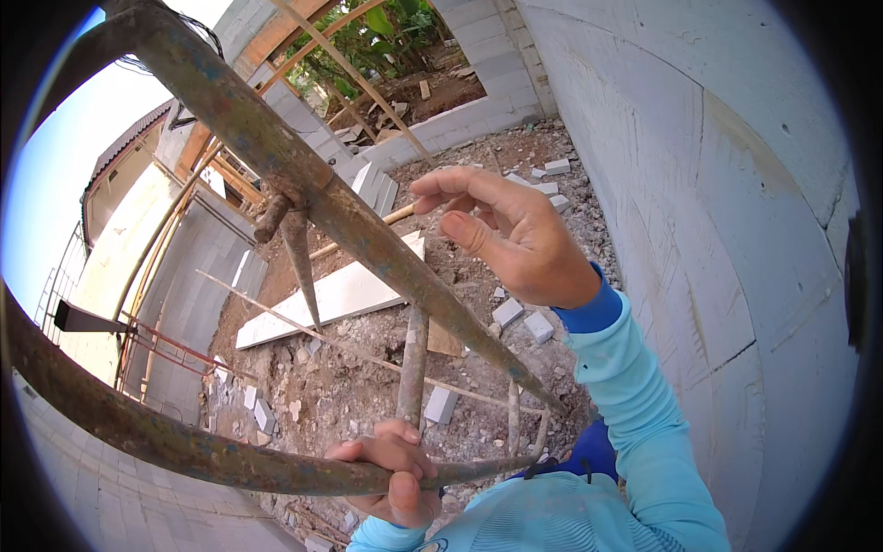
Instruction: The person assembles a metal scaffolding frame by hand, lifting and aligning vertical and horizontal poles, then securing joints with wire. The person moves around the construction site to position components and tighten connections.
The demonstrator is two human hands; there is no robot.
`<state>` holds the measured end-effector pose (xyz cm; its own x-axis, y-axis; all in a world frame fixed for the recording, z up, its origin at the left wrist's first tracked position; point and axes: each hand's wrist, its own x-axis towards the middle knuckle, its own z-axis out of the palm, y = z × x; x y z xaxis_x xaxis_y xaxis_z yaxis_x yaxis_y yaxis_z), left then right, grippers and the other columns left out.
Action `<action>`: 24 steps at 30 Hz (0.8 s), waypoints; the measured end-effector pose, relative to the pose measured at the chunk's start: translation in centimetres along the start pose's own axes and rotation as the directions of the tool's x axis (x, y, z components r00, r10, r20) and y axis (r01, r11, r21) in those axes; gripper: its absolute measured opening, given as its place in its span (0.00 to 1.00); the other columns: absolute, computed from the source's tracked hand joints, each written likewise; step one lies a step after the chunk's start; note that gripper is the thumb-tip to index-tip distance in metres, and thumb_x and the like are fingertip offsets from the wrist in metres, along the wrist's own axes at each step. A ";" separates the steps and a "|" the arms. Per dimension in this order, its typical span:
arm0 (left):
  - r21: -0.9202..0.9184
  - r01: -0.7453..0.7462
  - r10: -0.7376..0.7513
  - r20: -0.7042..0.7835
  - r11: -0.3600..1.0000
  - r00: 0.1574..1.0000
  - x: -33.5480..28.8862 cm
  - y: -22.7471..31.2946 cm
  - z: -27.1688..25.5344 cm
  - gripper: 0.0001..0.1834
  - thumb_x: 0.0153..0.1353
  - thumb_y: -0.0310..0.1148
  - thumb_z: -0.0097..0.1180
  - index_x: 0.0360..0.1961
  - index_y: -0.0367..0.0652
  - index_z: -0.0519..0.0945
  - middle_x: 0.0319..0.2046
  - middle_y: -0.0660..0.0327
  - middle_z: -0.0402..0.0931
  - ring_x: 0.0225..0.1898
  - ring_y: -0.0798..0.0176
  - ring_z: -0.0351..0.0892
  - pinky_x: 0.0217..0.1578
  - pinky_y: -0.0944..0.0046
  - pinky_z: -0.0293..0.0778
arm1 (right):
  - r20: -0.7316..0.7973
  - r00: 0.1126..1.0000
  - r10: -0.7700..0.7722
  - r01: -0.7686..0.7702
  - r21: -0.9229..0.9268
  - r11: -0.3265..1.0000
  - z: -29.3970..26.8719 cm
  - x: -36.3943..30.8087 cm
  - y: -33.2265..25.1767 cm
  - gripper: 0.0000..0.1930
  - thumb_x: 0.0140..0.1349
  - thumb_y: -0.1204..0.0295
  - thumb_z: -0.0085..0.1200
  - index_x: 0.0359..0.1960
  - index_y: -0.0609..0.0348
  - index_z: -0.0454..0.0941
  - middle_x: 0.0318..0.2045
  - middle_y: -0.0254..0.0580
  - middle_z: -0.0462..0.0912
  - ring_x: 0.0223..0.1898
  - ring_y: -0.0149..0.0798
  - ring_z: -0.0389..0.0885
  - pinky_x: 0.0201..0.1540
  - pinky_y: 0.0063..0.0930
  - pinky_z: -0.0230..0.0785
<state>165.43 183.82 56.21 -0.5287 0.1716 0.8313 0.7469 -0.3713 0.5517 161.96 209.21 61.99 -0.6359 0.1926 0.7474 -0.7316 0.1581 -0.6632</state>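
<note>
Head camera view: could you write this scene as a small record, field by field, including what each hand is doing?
Left hand: wrapped around the lower pipe
Right hand: raised, fingers loosely bent, nothing visible in it
Upper pipe: slants across the view, stained and weathered
Ground: earth and rubble
On the ground: a long white slab and scattered pale blocks
Right side: a pale grey wall
Background: green plants beyond an opening
</note>
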 end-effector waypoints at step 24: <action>-0.046 0.069 -0.080 -0.324 0.997 0.943 -2.6 1.8 1.1 0.25 0.55 0.31 0.66 0.54 0.46 0.74 0.22 0.70 0.68 0.22 0.68 0.68 0.37 0.54 0.76 | 0.322 0.769 -0.552 0.307 0.572 0.761 5.4 18.5 8.4 0.11 0.64 0.81 0.57 0.47 0.60 0.80 0.53 0.50 0.79 0.59 0.46 0.75 0.60 0.41 0.68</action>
<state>168.60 183.70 55.17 -0.6892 -0.1045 0.7170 0.6892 -0.4000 0.6041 142.71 208.83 70.42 -0.1643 -0.2511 0.9539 -0.8922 -0.3746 -0.2523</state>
